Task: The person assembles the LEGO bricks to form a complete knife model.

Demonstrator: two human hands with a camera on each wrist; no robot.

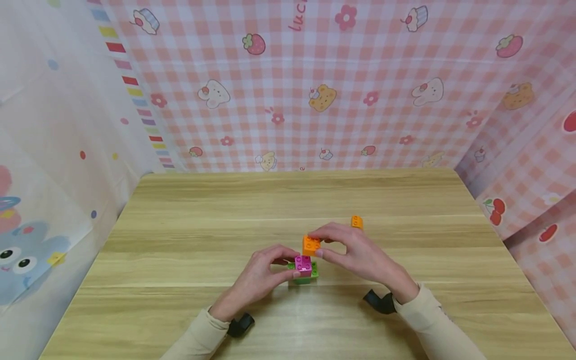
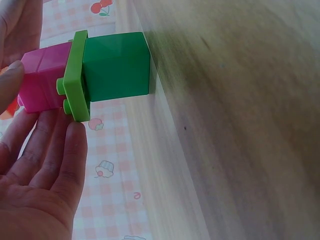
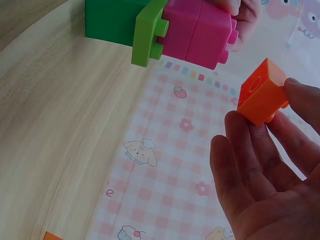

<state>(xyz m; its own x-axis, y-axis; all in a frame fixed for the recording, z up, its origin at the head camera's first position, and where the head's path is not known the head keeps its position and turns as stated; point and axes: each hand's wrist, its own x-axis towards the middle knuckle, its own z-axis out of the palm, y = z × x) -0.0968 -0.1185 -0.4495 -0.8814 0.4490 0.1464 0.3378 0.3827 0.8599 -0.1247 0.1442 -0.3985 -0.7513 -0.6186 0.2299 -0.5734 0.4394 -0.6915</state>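
A small stack of toy building bricks stands on the table: a dark green brick (image 2: 117, 67) at the bottom, a lime green plate (image 2: 76, 80) wider than it, and pink bricks (image 1: 303, 266) on top with a seam across their side. My left hand (image 1: 263, 270) pinches the pink bricks between thumb and fingers. Just above and behind the stack, my right hand (image 1: 355, 250) holds an orange brick (image 3: 265, 95) by thumb and fingertips, apart from the pink studs. In the right wrist view that brick is tilted, its hollow underside partly showing toward the stack.
A second orange brick (image 1: 357, 222) lies on the wooden table (image 1: 202, 210) beyond my right hand. Black wrist pieces (image 1: 380, 302) hang below both wrists. A pink checked cloth (image 1: 279, 90) hangs behind the table, with more cloth at both sides.
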